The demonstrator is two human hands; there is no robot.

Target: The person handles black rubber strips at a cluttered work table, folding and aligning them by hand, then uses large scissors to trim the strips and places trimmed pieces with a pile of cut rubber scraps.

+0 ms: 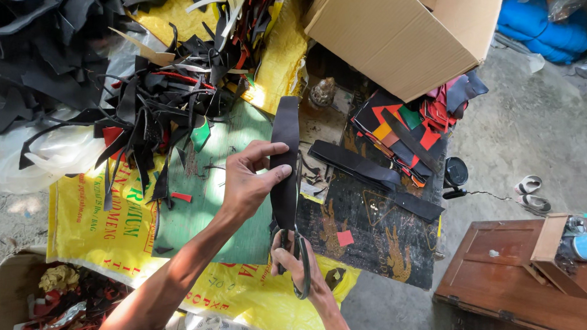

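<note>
Black strip (284, 165) pinched by left hand (249, 182), scissors (296, 255) at lower edge.

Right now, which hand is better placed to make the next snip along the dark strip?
Right hand, probably: it holds the scissors at the long black leather strip's lower end. Left hand has its grip on the strip higher up.

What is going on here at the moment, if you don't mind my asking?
A person is cutting a long black strip with scissors. The left hand holds the strip up by its middle, while the right hand works the scissors at its lower end. Below lie a green mat and a yellow sack, with a heap of black offcuts and a cardboard box beyond.
</note>
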